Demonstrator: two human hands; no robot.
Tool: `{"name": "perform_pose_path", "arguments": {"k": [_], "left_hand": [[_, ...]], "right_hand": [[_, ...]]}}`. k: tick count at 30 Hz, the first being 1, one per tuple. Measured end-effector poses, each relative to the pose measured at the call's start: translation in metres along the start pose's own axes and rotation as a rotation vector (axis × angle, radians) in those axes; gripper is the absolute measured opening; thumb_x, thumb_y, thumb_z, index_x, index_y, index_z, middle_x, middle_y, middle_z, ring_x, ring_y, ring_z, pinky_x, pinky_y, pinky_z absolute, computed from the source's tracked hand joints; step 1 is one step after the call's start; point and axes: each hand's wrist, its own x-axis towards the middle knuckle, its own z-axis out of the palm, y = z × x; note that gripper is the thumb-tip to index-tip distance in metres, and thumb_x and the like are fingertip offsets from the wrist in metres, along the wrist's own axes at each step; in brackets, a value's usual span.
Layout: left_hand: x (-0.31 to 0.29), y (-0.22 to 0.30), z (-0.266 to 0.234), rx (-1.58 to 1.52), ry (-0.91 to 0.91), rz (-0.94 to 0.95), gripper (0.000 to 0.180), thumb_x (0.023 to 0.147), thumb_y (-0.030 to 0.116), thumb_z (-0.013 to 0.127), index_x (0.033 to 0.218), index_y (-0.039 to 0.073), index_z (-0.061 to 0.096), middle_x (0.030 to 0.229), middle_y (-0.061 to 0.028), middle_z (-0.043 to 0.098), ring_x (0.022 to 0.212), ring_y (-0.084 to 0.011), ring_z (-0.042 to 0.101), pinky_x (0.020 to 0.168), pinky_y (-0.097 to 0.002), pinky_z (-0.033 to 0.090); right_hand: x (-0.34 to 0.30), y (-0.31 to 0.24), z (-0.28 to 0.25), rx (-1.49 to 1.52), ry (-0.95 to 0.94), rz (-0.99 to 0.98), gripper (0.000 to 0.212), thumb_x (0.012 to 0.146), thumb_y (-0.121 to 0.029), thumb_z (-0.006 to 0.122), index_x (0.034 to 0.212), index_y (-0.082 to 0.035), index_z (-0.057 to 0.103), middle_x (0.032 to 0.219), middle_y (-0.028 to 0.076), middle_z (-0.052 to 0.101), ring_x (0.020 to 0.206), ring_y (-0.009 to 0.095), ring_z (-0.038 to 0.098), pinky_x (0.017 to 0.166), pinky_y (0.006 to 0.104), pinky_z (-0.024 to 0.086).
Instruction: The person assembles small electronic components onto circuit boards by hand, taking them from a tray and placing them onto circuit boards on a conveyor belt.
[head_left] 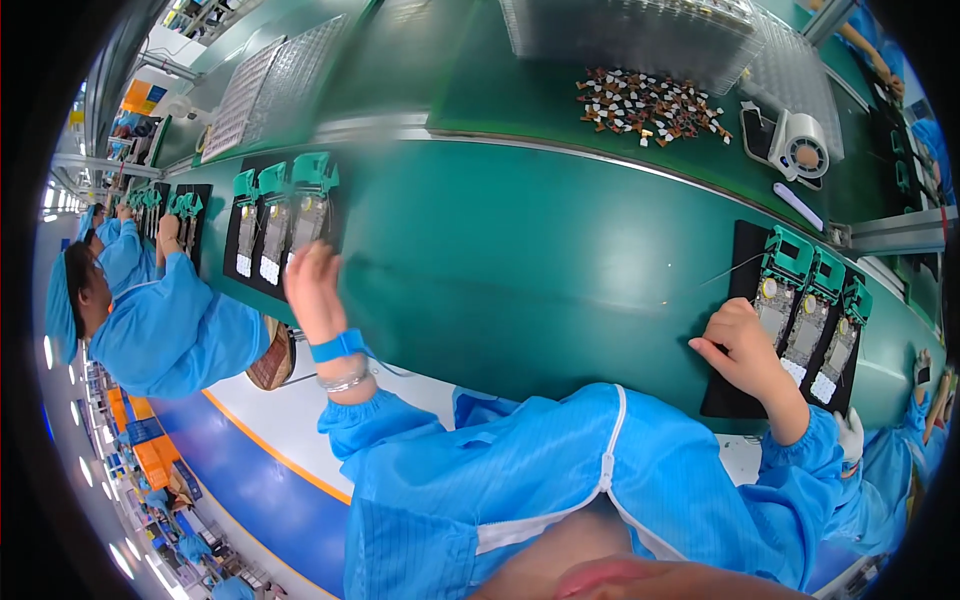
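My left hand (314,292) is raised at the near right edge of the left black mat (240,225), its fingers loosely bent and slightly apart, with nothing visible in them. Three green plastic clips (273,180) with circuit boards (272,243) lie in a row on that mat. A blue wrist strap (338,346) circles my left wrist. On the right, my right hand (740,345) is closed over the left part of another black mat (720,390), beside its nearest circuit board (773,308). Whatever its curled fingers hold is hidden. This mat also carries three green clips (791,255).
Beyond the green worktop (520,260) lies a pile of small brown and white parts (650,105). Clear plastic trays (640,40) stand behind it, a tape roll dispenser (800,148) to its right. A co-worker in blue (180,320) sits at my left; another gloved hand (850,437) is at right.
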Motion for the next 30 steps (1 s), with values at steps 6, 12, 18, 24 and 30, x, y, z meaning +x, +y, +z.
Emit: {"name": "perform_pose_path", "arguments": {"k": [6, 12, 18, 24, 30], "left_hand": [[0.019, 0.011, -0.088, 0.433, 0.454, -0.027, 0.035, 0.079, 0.015, 0.066, 0.105, -0.003, 0.050, 0.104, -0.0137, 0.052, 0.099, -0.0198, 0.049, 0.082, -0.0362, 0.045], [0.046, 0.000, -0.143, -0.166, 0.290, -0.220, 0.021, 0.082, 0.014, 0.066, 0.095, 0.003, 0.055, 0.099, -0.0081, 0.058, 0.073, -0.0183, 0.056, 0.065, -0.0265, 0.051], [0.037, -0.005, -0.102, -0.403, -0.158, -0.264, 0.023, 0.082, 0.028, 0.069, 0.074, 0.010, 0.058, 0.070, -0.0002, 0.063, 0.054, -0.0094, 0.053, 0.053, -0.0216, 0.048], [-0.017, -0.021, -0.057, -0.550, -0.185, -0.307, 0.036, 0.094, 0.021, 0.049, 0.122, -0.001, 0.049, 0.121, -0.0142, 0.056, 0.110, -0.0261, 0.055, 0.096, -0.0385, 0.045], [-0.129, -0.033, 0.004, -0.502, -0.494, -0.620, 0.047, 0.094, 0.028, 0.047, 0.133, 0.002, 0.039, 0.129, -0.0127, 0.049, 0.118, -0.0271, 0.049, 0.100, -0.0431, 0.039]], "right_hand": [[0.007, 0.002, 0.002, -0.017, -0.019, 0.026, 0.022, 0.077, -0.013, 0.065, 0.061, -0.003, 0.054, 0.061, 0.008, 0.049, 0.063, 0.026, 0.047, 0.071, 0.0360, 0.036], [0.014, -0.007, 0.002, -0.027, -0.001, 0.088, 0.020, 0.077, -0.013, 0.065, 0.063, -0.004, 0.053, 0.060, 0.006, 0.049, 0.062, 0.023, 0.046, 0.069, 0.0338, 0.034], [0.031, -0.009, 0.014, 0.207, 0.033, 0.146, 0.015, 0.079, -0.013, 0.065, 0.070, -0.005, 0.058, 0.064, 0.004, 0.053, 0.060, 0.017, 0.050, 0.058, 0.0294, 0.039], [0.082, 0.000, 0.054, 0.416, -0.006, 0.241, 0.012, 0.084, -0.017, 0.063, 0.084, -0.006, 0.062, 0.074, 0.001, 0.059, 0.060, 0.010, 0.051, 0.051, 0.0228, 0.040], [0.150, -0.034, 0.060, 1.013, -0.200, 0.343, 0.038, 0.092, -0.035, 0.052, 0.114, -0.005, 0.053, 0.098, 0.003, 0.061, 0.081, 0.011, 0.057, 0.061, 0.0235, 0.048]]}}
